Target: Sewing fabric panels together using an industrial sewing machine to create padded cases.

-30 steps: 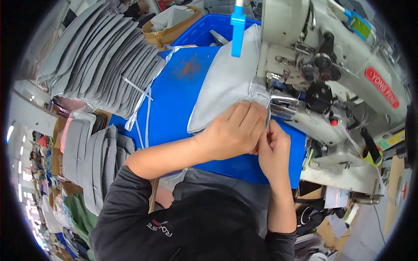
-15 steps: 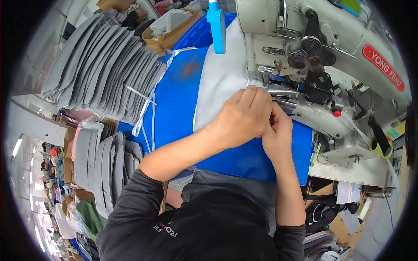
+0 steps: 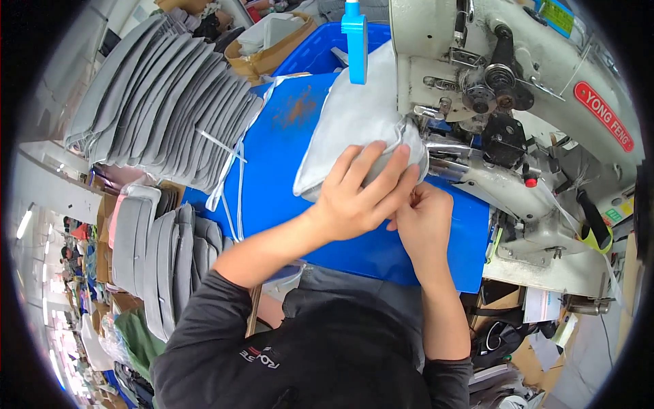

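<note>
A light grey fabric piece [image 3: 354, 112] with a seamed edge lies on the blue work surface, its near right part bunched up beside the sewing machine [image 3: 501, 140]. My left hand [image 3: 364, 191] rests on that bunched part with its fingers stretched out and apart. Just right of it, my right hand [image 3: 426, 221] is closed, thumb and fingers pinched together close to the fabric's near edge. What the pinch holds is hidden. The machine's metal arm [image 3: 453, 160] points toward the fabric and meets its right edge.
A long stack of grey fabric pieces [image 3: 163, 102] stands at the left, with a smaller stack [image 3: 167, 255] nearer me. White tape [image 3: 240, 184] hangs beside them. A blue-headed device [image 3: 355, 51] hangs over the fabric. Behind are a blue crate [image 3: 317, 51] and a cardboard box [image 3: 262, 61].
Both hands have come slightly nearer to me, away from the machine. My left hand's fingers have spread from a closed grip, and the fabric's near right part is now bunched and folded up.
</note>
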A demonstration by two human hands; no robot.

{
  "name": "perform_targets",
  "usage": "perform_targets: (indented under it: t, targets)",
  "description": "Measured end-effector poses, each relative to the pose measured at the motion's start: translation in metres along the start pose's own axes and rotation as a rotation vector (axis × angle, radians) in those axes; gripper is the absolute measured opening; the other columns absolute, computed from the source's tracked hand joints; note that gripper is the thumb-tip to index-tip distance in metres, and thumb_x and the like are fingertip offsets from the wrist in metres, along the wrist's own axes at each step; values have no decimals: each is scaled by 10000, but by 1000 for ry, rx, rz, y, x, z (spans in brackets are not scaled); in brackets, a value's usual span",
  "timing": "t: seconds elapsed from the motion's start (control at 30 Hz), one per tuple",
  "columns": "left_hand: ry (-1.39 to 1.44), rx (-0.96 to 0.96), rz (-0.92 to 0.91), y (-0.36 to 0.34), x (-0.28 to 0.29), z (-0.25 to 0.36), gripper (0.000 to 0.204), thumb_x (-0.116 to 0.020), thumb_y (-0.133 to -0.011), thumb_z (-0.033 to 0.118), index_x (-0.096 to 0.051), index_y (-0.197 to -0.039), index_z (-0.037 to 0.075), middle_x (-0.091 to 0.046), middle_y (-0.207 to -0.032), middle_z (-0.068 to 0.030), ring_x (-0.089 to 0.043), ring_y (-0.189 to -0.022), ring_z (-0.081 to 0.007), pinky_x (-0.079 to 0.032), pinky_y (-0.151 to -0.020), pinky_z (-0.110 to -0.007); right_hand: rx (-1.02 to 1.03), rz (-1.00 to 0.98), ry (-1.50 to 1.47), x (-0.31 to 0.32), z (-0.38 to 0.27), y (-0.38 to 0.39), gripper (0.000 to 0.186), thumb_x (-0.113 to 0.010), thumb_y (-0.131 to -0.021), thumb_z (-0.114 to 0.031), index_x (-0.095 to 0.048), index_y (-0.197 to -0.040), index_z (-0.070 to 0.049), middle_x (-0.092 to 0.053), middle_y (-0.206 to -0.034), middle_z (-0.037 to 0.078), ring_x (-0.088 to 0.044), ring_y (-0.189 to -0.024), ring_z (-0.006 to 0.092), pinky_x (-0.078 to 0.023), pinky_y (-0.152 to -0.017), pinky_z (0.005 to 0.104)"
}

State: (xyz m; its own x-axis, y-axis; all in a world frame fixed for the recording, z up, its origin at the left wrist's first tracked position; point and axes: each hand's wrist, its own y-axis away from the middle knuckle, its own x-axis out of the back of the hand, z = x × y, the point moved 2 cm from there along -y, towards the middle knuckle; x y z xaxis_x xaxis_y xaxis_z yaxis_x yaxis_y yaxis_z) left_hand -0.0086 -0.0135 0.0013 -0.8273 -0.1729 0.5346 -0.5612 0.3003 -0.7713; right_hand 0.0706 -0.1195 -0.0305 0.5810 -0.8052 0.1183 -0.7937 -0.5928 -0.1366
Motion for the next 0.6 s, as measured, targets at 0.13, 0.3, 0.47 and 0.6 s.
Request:
perform_targets:
  t: [0.13,0.3,0.47,0.6]
  targets:
    - [-109,-165,-89,-12,6,-7,357,-667,-747,166,-714,-1089,79,-634,-1180,-143,-636,-877,-273,-551,-649,-311,53,54,62,-5,-7,-1,312,-663,-884,-108,-594,-615,33,-617,-525,142,-633,-444,219,-467,-432,324]
    - [-305,-395,-144,-19,9,-7,333,-638,-777,117,-694,-1075,-21,-653,-1073,-192,-624,-788,-240,-524,-586,-247,225,114,200,-8,3,-2,234,-694,-791,-83,-586,-612,23,-593,-538,173,-618,-473,297,-466,-470,368]
    - [-298,-311,-272,-25,12,6,363,-625,-745,107,-674,-1058,-71,-654,-1040,-218,-594,-714,-198,-492,-538,-231,306,75,248,0,16,-7,187,-715,-718,-95,-590,-624,8,-587,-576,191,-609,-522,354,-464,-491,411]
    - [-239,-208,-308,-31,6,12,414,-625,-691,107,-656,-1054,-90,-651,-1007,-223,-584,-688,-177,-482,-537,-217,411,-3,236,2,21,-15,114,-668,-733,-89,-611,-686,-3,-608,-636,209,-612,-598,402,-475,-539,459]
